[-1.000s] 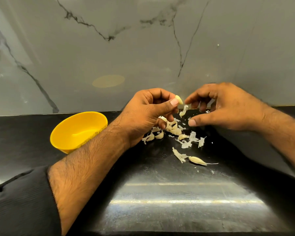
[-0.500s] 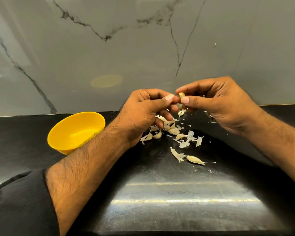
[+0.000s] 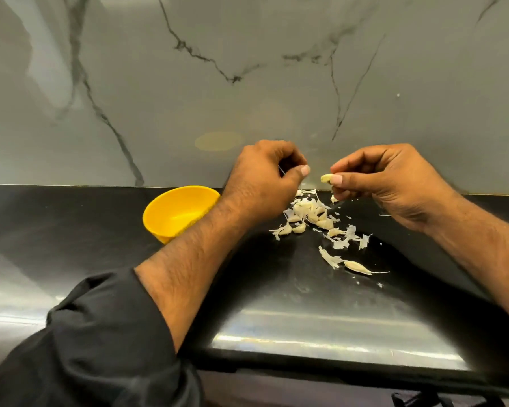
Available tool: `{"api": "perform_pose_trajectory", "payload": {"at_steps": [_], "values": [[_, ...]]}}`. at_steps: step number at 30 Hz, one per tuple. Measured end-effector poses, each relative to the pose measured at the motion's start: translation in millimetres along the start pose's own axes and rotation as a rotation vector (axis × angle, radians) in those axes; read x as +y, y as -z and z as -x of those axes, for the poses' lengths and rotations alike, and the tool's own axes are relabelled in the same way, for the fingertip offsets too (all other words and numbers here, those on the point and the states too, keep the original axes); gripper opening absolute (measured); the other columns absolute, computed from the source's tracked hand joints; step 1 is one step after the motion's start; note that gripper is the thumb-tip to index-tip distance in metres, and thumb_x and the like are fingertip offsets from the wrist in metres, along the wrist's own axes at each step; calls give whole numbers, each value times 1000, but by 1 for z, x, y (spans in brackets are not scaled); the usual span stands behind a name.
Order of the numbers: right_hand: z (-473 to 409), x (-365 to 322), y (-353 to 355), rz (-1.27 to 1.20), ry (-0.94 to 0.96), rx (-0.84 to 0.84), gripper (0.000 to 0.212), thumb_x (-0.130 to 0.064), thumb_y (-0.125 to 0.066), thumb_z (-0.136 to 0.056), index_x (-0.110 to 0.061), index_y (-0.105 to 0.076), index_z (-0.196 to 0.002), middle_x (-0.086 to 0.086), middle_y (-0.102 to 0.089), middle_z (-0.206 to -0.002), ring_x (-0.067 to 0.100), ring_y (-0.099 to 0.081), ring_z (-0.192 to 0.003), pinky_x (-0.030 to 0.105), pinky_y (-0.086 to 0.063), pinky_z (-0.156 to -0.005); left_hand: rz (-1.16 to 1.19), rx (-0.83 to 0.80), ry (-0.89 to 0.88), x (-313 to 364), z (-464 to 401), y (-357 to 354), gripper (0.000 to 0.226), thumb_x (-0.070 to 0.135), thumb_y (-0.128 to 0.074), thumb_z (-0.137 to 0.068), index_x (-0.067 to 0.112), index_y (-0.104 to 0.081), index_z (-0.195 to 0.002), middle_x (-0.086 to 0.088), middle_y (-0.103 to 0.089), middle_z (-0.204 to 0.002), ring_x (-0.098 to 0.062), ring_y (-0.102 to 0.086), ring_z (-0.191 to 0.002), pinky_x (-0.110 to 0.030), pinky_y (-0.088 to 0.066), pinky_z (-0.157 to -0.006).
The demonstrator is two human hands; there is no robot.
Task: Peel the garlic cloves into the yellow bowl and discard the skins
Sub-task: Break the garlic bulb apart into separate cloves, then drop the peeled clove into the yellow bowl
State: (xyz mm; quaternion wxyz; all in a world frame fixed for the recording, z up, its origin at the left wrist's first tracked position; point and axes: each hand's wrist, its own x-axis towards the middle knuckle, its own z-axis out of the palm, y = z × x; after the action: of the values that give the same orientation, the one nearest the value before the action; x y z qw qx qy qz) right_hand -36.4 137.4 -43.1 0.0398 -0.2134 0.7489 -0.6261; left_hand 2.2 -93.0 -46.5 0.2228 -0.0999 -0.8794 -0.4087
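Left hand: my left hand (image 3: 265, 179) is raised, fingers curled into the palm, thumb tip pressed to the forefinger; a thin pale strand shows at the knuckles.
Left forearm: bare, slanting up from the lower left, black sleeve (image 3: 100, 342) pushed back near the elbow.
Right hand: my right hand (image 3: 394, 183) pinches a garlic clove (image 3: 326, 178) between thumb and forefinger, other fingers curled under.
Gap: the hands are near, not touching.

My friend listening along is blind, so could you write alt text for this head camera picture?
Above a black counter, a person's right hand pinches a peeled garlic clove, while the left hand, fingers curled, seems to pinch a thin strip of skin. Unpeeled cloves and loose skins lie below the hands, and a yellow bowl sits to the left.
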Motion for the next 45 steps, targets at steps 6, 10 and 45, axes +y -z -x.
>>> {"api": "perform_pose_trajectory", "payload": {"at_steps": [6,10,45], "values": [[-11,-23,-50,-30,28,-172,18,0,-79,-86,1,-77,-104,22,-78,-93,26,-77,-81,31,-65,-77,33,-1,151,-20,-2,77,7,14,-78,-95,7,-76,-93,-10,-75,-76,-22,-70,-65,-25,-53,-52],[-28,-32,-107,143,124,-289,14,2,-81,-87,-4,-80,-99,16,-80,-91,13,-71,-78,23,-61,-78,-23,78,238,-49,8,129,9,17,-80,-95,10,-76,-90,-11,-74,-76,-20,-69,-64,-28,-51,-53],[-29,-41,-44,662,64,-9,10,-21,-82,-90,-30,-80,-92,-23,-73,-70,4,-71,-58,24,-59,-62,-229,232,-75,-23,12,83,20,45,-69,-93,26,-76,-90,14,-70,-78,-8,-68,-76,-36,-60,-70]]}}
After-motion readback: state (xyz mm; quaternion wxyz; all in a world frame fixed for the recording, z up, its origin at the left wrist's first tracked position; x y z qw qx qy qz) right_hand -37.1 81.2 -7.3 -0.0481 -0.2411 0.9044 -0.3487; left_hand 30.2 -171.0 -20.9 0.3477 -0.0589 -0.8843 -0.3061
